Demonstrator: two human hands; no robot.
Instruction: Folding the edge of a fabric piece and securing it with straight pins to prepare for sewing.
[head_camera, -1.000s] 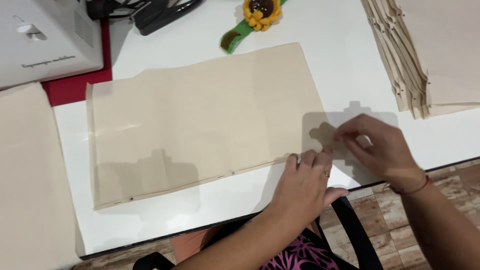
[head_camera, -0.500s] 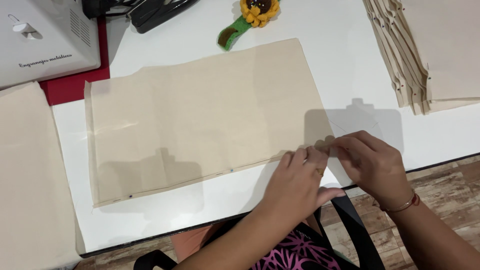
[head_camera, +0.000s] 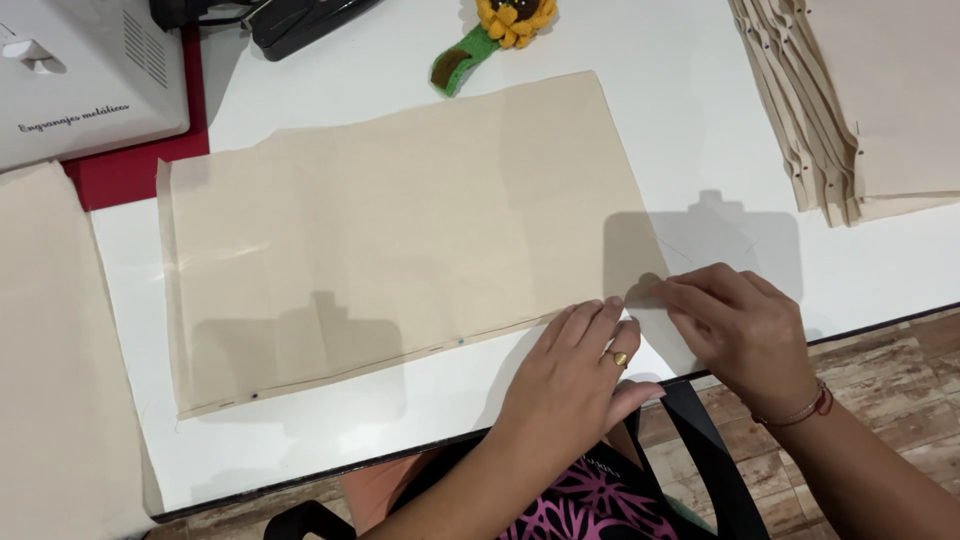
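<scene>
Far left: edge of another beige fabric piece (head_camera: 60, 380). Upper left: white sewing machine (head_camera: 90, 75) on a red mat (head_camera: 130, 175). Centre of the white table (head_camera: 330, 440): a wide beige fabric panel (head_camera: 400, 230) lying flat, pins along its near edge. Above it, a sunflower-shaped pincushion (head_camera: 505, 25).

Left hand (head_camera: 570, 385): palm down at the panel's near right corner, fingers straight and close together, pressing the cloth; ring on one finger. Right hand (head_camera: 745, 330): just beside it, fingertips drawn together, pinching the panel's corner edge. Far right: stack of pinned beige pieces (head_camera: 860, 100).
</scene>
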